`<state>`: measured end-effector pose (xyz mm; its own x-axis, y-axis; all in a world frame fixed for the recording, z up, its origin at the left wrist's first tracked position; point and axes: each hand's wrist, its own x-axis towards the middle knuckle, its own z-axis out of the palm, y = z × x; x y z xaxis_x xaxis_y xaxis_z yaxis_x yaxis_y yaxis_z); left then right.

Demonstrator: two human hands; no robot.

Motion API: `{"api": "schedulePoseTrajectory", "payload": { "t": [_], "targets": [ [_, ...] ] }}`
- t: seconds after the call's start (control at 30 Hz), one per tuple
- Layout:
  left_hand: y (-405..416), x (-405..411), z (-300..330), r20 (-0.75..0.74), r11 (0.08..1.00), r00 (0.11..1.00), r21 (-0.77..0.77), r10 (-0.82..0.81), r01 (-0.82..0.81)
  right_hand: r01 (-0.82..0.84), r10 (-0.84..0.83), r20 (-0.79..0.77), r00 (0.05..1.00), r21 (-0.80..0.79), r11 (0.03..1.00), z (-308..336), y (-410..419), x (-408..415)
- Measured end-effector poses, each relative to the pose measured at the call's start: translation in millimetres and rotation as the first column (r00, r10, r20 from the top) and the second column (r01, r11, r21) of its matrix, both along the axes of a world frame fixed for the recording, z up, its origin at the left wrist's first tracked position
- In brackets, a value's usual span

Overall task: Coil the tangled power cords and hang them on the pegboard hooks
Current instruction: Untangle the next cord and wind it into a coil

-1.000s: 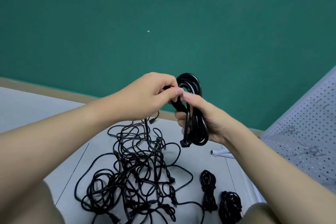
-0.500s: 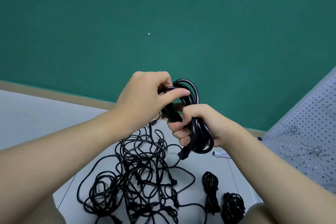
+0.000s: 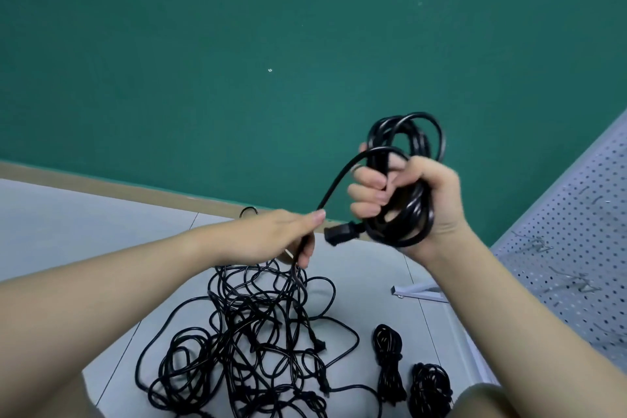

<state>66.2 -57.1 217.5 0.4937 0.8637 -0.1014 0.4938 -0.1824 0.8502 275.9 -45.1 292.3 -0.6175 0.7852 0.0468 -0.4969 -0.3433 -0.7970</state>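
My right hand [image 3: 417,193] grips a coiled black power cord [image 3: 410,142] held up in front of the green wall; its plug [image 3: 342,234] sticks out to the left below my fingers. A loose end of that cord arcs down to my left hand [image 3: 281,241], which pinches it lower and to the left. Below on the floor lies a tangled heap of black cords [image 3: 251,343]. Two wound bundles [image 3: 388,363] [image 3: 430,390] lie to its right. The white pegboard [image 3: 576,248] with wire hooks [image 3: 539,244] leans at the right edge.
Pale floor tiles [image 3: 84,231] run to a tan skirting strip [image 3: 135,190] under the green wall [image 3: 237,44]. A white metal foot [image 3: 417,292] of the pegboard stand lies on the floor beside my right forearm. My knees show at the bottom corners.
My right hand has lifted the coil up and to the right. My left hand has left the coil and dropped lower left, drawing the loose cord end out with it.
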Motion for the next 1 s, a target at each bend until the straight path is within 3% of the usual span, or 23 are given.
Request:
{"api": "schedulePoseTrajectory", "payload": {
  "t": [0.13, 0.23, 0.33, 0.53, 0.67, 0.73, 0.83, 0.93, 1.0],
  "targets": [
    [3, 7, -5, -0.081, 0.996, 0.996, 0.085, 0.038, -0.031, 0.123, -0.125, -0.071, 0.990, -0.031, 0.992, 8, 7, 16],
    [6, 16, 8, 0.125, 0.971, 0.970, 0.094, 0.210, -0.222, 0.195, -0.191, 0.136, 0.972, -0.015, 0.981, 3, 5, 15],
    [-3, 26, 29, 0.341, 0.950, 0.892, -0.010, 0.296, -0.312, 0.272, -0.288, 0.367, 0.884, 0.096, 0.957, -5, -4, 4],
    [-31, 51, 31, 0.305, 0.975, 0.941, -0.207, 0.143, -0.081, 0.321, -0.370, 0.366, 0.854, 0.188, 0.928, -4, -10, -5],
    [-39, 56, 30, 0.301, 0.970, 0.950, -0.243, 0.079, -0.004, 0.174, -0.332, 0.463, 0.822, 0.351, 0.920, -3, -18, -11],
    [-41, 53, 31, 0.294, 0.968, 0.954, -0.251, 0.061, 0.015, 0.125, -0.254, 0.431, 0.866, 0.305, 0.944, -1, -21, -12],
    [-41, 48, 37, 0.291, 0.980, 0.956, -0.198, 0.034, 0.026, 0.148, -0.186, 0.268, 0.945, 0.156, 0.977, 6, -24, -13],
    [-38, 42, 43, 0.307, 0.995, 0.951, -0.102, 0.031, 0.000, 0.245, -0.254, 0.115, 0.960, 0.090, 0.965, 16, -22, -10],
    [-33, 33, 39, 0.203, 1.000, 0.979, -0.001, 0.007, -0.007, 0.320, -0.326, 0.062, 0.944, 0.080, 0.944, 24, -19, -4]
  ]
}}
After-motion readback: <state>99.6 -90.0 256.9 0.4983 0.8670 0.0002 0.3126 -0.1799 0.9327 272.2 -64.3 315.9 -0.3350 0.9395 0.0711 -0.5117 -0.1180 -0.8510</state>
